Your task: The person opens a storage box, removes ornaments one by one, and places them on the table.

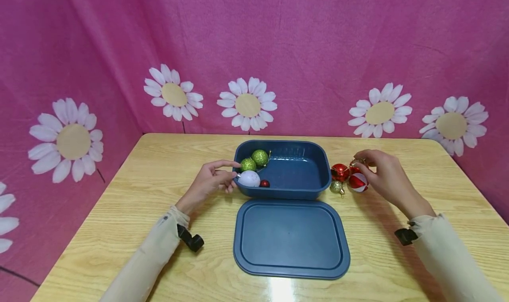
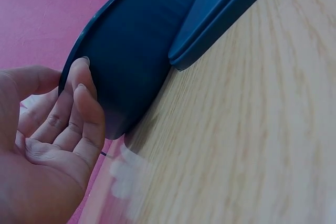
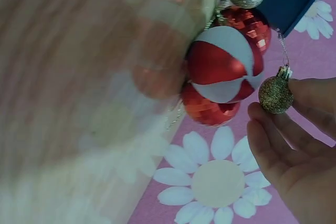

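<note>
A deep blue rectangular box (image 1: 296,193) stands on the table, holding two green glitter baubles (image 1: 260,158), a white speckled bauble (image 1: 249,178) and a small red one (image 1: 264,184). At its left end my left hand (image 1: 214,176) grips the rim; the left wrist view shows fingers curled against the outer wall (image 2: 131,56). Right of the box, my right hand (image 1: 383,171) pinches a small gold glitter bauble (image 3: 276,95) by thumb and fingers, above the pile. Below it lie a red-and-white bauble (image 3: 223,64), shiny red baubles (image 1: 339,172) and a pale gold bauble (image 1: 336,187).
The flat blue lid (image 1: 292,240) lies on the wooden table (image 1: 191,258) directly in front of the box. Behind the table's far edge hangs a pink cloth (image 1: 302,63) with large white daisies. It also runs along the left side.
</note>
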Demonstrator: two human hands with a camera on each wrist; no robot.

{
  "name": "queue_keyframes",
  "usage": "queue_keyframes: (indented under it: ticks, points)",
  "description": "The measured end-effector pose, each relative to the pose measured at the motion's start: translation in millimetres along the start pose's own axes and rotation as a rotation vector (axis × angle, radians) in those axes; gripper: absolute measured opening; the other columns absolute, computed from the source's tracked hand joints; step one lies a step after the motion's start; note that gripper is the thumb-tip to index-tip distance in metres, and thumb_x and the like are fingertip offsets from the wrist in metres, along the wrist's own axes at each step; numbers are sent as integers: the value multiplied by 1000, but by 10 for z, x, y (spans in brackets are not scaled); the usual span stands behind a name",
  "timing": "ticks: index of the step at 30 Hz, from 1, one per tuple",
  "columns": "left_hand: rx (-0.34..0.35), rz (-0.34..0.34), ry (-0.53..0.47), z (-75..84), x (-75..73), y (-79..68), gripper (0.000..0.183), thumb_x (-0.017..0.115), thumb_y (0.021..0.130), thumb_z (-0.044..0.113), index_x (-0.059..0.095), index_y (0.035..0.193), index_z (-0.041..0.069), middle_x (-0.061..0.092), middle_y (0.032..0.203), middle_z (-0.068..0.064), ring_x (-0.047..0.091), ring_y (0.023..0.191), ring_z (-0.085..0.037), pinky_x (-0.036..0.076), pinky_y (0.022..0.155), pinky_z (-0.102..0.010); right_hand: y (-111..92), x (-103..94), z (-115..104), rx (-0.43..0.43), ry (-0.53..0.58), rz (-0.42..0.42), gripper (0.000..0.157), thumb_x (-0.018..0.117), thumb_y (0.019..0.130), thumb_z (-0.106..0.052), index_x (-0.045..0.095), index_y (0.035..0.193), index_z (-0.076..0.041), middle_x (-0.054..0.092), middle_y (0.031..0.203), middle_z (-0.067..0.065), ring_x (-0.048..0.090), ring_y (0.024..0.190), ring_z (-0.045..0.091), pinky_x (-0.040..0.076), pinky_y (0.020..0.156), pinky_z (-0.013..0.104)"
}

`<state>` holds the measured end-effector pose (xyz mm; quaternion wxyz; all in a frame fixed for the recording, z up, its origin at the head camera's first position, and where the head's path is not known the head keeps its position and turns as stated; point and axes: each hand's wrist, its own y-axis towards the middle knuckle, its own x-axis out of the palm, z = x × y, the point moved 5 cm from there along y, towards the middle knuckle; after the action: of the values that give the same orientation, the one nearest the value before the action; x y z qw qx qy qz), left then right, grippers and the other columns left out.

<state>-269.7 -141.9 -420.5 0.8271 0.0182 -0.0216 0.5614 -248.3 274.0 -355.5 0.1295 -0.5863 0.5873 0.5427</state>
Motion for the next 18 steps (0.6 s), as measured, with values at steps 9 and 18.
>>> queue_keyframes:
  ticks: [9, 18]
  points:
    - [-1, 2, -3, -12, 11, -6, 33, 62, 97, 6, 61, 128, -4, 70, 73, -15, 64, 59, -17, 56, 58, -27, -122, 88, 104, 40, -22, -51, 17, 71, 92, -8, 70, 107, 0, 71, 98, 15, 67, 78, 24, 56, 69, 44]
    - [7, 1, -7, 6, 7, -8, 33, 63, 97, 7, 61, 128, -4, 69, 76, -21, 63, 60, -18, 57, 59, -28, -127, 74, 118, 36, -39, -60, 25, 75, 88, -6, 68, 111, 2, 69, 98, 16, 63, 75, 21, 54, 63, 31]
